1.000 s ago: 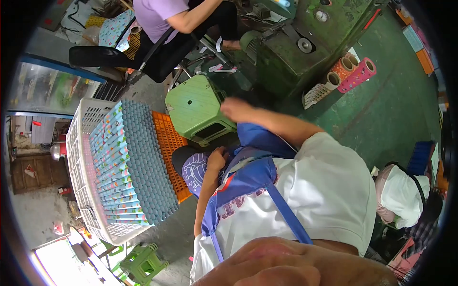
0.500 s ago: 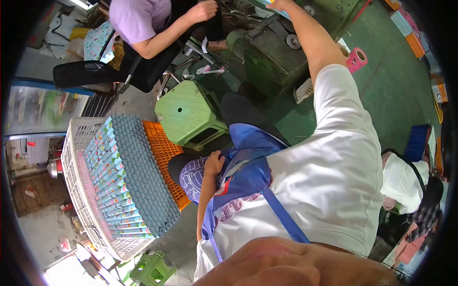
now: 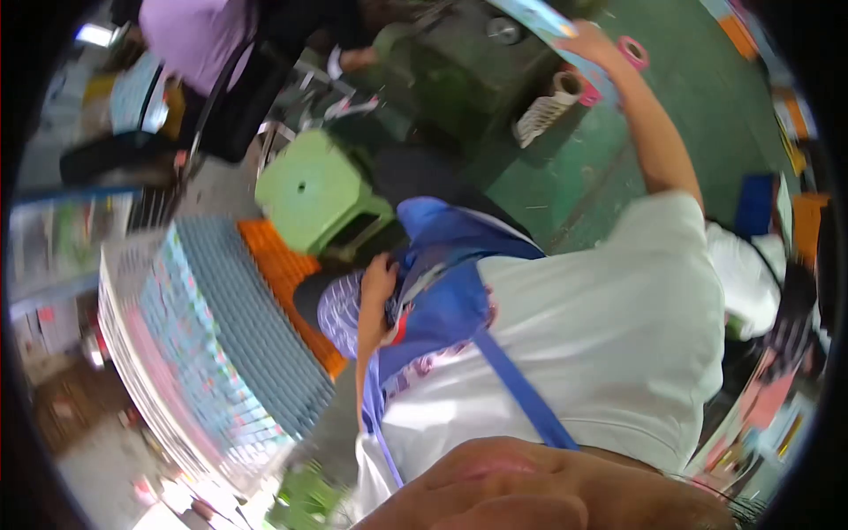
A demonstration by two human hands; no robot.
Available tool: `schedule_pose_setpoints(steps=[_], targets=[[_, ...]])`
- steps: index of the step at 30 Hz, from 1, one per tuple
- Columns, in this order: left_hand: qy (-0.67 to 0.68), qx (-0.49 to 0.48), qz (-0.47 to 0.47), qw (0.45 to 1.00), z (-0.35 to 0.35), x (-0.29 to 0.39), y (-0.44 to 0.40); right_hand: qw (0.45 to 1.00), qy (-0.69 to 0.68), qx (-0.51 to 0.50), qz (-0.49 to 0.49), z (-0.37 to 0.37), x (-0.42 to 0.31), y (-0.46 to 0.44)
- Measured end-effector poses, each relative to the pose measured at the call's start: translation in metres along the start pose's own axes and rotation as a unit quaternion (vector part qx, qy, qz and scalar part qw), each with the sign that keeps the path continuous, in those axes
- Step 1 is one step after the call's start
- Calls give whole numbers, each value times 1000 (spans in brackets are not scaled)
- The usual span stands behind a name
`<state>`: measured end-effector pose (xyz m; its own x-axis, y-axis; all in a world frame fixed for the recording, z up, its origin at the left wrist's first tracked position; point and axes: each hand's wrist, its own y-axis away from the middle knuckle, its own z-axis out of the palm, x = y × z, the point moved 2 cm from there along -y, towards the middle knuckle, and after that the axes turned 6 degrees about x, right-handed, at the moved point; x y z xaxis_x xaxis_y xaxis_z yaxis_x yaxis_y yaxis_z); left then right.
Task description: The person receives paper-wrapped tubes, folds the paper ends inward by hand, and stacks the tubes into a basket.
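Observation:
A long light-blue printed tube, blurred and partly out of view at the top, is gripped by my right hand. The right arm reaches forward and to the right, above the green floor. My left hand rests on my lap beside the blue apron and a purple patterned cloth. Its fingers look loosely extended, with nothing visible in them. To the left, many similar blue tubes lie stacked in a white plastic basket, their hollow ends facing me.
A green stool and an orange crate stand ahead on the left. Another person in a lilac top sits beyond. Pink tape rolls and a white slotted basket lie on the floor. Bags sit at right.
My right hand has swung right and back from the machine, bringing the tube further into view. The camera has turned, shifting the scene left. My left hand stays on my lap.

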<state>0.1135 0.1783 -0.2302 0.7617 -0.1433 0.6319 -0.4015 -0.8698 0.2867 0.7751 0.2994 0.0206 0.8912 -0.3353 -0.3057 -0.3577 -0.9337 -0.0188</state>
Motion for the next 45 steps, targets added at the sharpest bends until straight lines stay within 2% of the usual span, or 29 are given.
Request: schedule_pose_setpoints(steps=[1,3,4,6,8,10,11,13,15,16,19,25,28,29,32,33,37,40,41,42,43,45], targets=[[-20,21,11,1000,1,1,0,998,-50,-4,-35,7,4,15],[-10,-12,-19,1000,-2,1,-1,980,-198,15,3,8,-62,47],[-3,-7,-26,1000,-1,1,-1,980,-199,-8,-15,14,-95,52],[6,1,-48,999,-4,4,1,909,-415,5,-24,33,-181,60],[27,-7,-34,999,-13,17,1,870,-474,-97,-99,55,-265,61],[37,4,-61,997,-12,18,4,820,-558,-24,-128,117,-347,56],[43,7,-77,996,-10,17,5,809,-575,-26,-118,122,-393,69],[50,12,-105,993,-11,15,5,721,-660,14,-209,195,-459,69],[66,53,-84,993,-11,15,11,676,-666,49,-312,222,-504,76],[74,73,-72,992,-12,15,12,675,-669,39,-310,235,-517,75],[86,75,-91,989,-23,21,14,685,-694,-100,-199,285,-542,73],[99,82,-102,987,-31,18,13,718,-660,-97,-201,335,-544,67],[182,159,-76,967,-57,29,10,723,-651,-78,-216,324,-544,60],[183,157,-75,968,-66,31,9,722,-647,-67,-236,323,-543,57],[195,292,-65,934,-108,36,21,716,-641,-55,-270,328,-539,63],[192,290,-66,935,-121,36,25,718,-641,-48,-265,331,-539,65],[117,439,-65,889,-192,48,33,725,-639,-37,-252,337,-533,69],[-16,568,27,822,-274,86,27,723,-642,-45,-252,337,-538,67],[-67,596,68,797,-305,106,20,745,-614,-39,-258,338,-539,66],[-89,593,138,789,-336,133,11,767,-586,-36,-260,339,-539,71],[-112,588,208,774,-367,160,-3,761,-591,-27,-267,338,-539,73],[-146,526,333,769,-413,198,-41,758,-591,-94,-259,338,-538,71]])
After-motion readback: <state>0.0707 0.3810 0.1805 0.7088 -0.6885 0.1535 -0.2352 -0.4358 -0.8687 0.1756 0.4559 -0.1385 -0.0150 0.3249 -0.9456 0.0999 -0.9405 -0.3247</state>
